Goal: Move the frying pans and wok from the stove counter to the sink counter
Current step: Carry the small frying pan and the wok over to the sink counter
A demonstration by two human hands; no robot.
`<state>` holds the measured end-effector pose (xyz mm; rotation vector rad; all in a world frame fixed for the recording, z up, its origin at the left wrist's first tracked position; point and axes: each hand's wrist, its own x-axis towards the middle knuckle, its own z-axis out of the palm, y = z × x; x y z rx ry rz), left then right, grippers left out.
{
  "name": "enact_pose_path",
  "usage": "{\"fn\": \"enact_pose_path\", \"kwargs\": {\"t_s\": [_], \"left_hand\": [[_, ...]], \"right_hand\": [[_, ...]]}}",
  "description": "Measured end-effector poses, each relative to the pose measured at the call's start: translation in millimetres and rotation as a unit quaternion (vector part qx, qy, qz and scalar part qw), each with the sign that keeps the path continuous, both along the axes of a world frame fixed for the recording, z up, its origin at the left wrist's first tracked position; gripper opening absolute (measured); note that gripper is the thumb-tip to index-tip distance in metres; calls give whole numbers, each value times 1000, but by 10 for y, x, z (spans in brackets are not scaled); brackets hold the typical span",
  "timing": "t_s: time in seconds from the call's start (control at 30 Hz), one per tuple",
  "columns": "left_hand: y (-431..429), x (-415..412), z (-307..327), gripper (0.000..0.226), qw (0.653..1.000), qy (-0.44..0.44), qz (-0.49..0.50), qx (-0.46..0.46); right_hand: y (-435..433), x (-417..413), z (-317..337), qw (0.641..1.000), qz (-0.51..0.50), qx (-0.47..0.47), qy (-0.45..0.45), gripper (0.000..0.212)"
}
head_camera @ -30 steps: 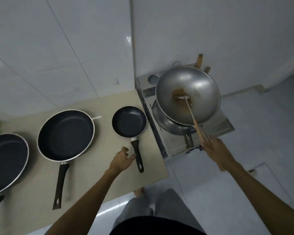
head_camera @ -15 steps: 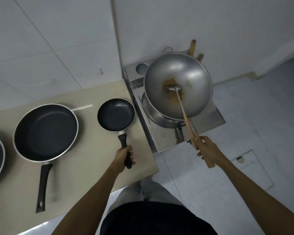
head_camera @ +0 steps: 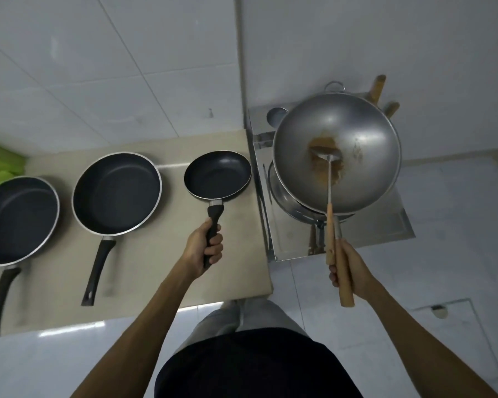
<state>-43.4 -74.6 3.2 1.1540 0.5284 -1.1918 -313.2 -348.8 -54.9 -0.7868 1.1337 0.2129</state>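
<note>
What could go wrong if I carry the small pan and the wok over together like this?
The wok hangs from one wooden handle in your right hand; it could tip. The ladle lies loose inside with brown residue, so it may slide out. Your left hand holds the small pan at the handle's far end, so it could sag.

You see the wok (head_camera: pixel 357 156) as bare grey metal with a dull shine and a brown stain in its bottom. Its long handle (head_camera: pixel 344 277) looks like pale wood, and the ladle (head_camera: pixel 327 155) is metal with a wooden grip. The small frying pan (head_camera: pixel 217 174) has a dark matt coating, a thin bright metal rim and a black plastic-looking handle. The worktop (head_camera: pixel 236 271) is beige and matt. The stove (head_camera: pixel 385 228) is polished, reflecting steel, and the wall tiles (head_camera: pixel 112 67) are white and glossy.
</note>
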Motion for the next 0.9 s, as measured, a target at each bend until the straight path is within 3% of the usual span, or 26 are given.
{"fn": "enact_pose_path", "kwargs": {"t_s": [0.23,0.5,0.7,0.9], "left_hand": [[297,-172,217,35,997,-81,-1,20],[1076,-216,263,37,993,-111,36,2],[2175,-223,286,37,989,-134,61,-8],[3886,-224,389,39,978,-188,89,0]], "right_hand": [[204,117,41,998,0,-60,34,72],[715,109,223,995,5,-90,42,65],[1582,310,484,992,17,-121,38,66],[2823,620,640,990,72,-118,17,62]]}}
